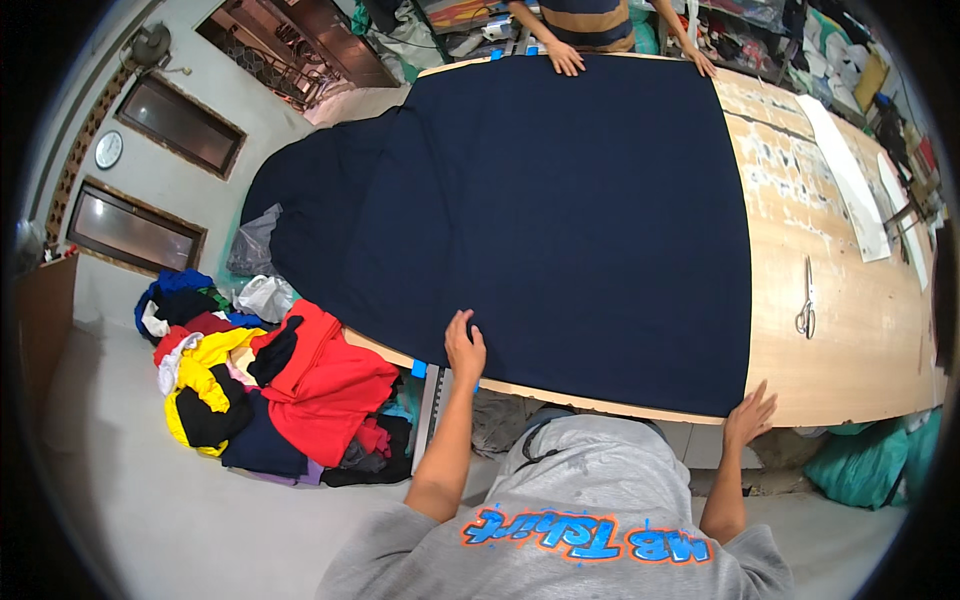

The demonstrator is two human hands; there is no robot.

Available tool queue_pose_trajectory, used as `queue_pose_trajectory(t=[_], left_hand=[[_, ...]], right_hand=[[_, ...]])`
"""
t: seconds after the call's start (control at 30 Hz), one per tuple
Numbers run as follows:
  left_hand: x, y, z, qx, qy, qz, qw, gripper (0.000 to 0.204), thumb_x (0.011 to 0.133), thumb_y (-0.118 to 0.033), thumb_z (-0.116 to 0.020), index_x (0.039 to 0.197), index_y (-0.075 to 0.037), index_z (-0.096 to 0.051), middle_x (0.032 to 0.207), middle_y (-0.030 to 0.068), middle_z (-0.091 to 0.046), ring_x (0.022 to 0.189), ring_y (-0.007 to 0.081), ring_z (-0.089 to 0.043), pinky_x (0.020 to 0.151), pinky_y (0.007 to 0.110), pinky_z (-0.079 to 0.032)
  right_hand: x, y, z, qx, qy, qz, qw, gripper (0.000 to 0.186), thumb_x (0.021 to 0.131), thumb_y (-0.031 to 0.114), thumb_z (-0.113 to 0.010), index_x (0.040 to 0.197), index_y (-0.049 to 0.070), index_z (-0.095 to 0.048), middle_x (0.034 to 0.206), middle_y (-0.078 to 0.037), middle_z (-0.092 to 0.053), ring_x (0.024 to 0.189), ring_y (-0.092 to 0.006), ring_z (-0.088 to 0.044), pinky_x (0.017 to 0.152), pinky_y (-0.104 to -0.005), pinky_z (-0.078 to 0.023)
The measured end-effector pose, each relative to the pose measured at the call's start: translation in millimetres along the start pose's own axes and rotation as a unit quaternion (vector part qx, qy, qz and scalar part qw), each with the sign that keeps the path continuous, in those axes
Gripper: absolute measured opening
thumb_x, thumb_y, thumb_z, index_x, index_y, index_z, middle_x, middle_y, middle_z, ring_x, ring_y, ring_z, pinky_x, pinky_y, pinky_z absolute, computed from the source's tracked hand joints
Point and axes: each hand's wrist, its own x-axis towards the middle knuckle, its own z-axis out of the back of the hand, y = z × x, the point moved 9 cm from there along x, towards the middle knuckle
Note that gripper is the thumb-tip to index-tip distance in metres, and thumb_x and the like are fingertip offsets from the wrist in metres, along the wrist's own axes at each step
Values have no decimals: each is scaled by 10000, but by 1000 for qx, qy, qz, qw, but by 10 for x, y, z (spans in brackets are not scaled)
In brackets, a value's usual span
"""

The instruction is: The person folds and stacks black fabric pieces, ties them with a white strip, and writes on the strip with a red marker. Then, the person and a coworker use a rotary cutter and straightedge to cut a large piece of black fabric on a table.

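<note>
A wide sheet of dark navy fabric [590, 230] lies spread over a long wooden table [850, 370]. My left hand [465, 350] rests on the fabric near the table's front edge, fingers stretched out and holding nothing. At the cloth's near right corner, my right hand [749, 415] touches the edge with its fingers apart, partly over the bare wood. Across the table, a co-worker's two hands [566, 58] are at the far edge of the same fabric, one at its far right corner. Toward the left end the cloth has wrinkles and folds.
Scissors [807, 300] and long white strips [845, 180] lie on the table's right part. A heap of coloured garments [320, 380] stands at the left front, beside a metal rail [430, 405]. Green bags [860, 465] sit below the right edge.
</note>
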Motion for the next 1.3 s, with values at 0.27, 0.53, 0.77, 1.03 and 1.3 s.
queue_pose_trajectory(t=[0.27,0.53,0.77,1.03,1.3], left_hand=[[699,887,-275,138,99,12,985,599,1103,-375,-442,1621,-83,-371,1656,238,-368,1535,425,-331,1243,557,-256],[690,1021,-305,181,91,21,979,583,1121,-401,-388,1645,-149,-345,1701,186,-311,1589,366,-248,1273,545,-185],[572,1057,-275,163,62,12,985,574,1136,-437,-356,1622,-135,-393,1686,194,-339,1562,375,-302,1252,524,-240],[588,184,-202,46,72,-148,985,470,1094,-215,-501,1528,-35,-486,1615,227,-422,1486,393,-408,1225,491,-316],[-395,-938,-870,51,189,-222,955,515,1099,-250,-477,1574,-57,-438,1654,199,-383,1552,377,-313,1260,542,-217]], right_hand=[[-995,-135,-139,-24,-19,-138,990,552,1147,355,-334,1658,149,-297,1642,-276,-353,1497,-451,-385,1170,-639,-347],[-2373,251,-447,153,27,-88,984,524,1133,313,-369,1492,-52,-482,1525,-387,-434,1429,-536,-407,1197,-549,-333],[-2564,17,-359,124,-8,-173,977,491,1129,330,-380,1479,16,-523,1550,-320,-439,1427,-474,-430,1183,-565,-319],[-1579,770,556,264,-203,-107,937,399,1099,209,-410,1409,8,-560,1488,-242,-488,1404,-429,-416,1179,-564,-299],[-1050,3347,684,234,-56,354,904,529,1082,343,-501,1568,142,-441,1670,-200,-313,1571,-394,-241,1270,-603,-138]])
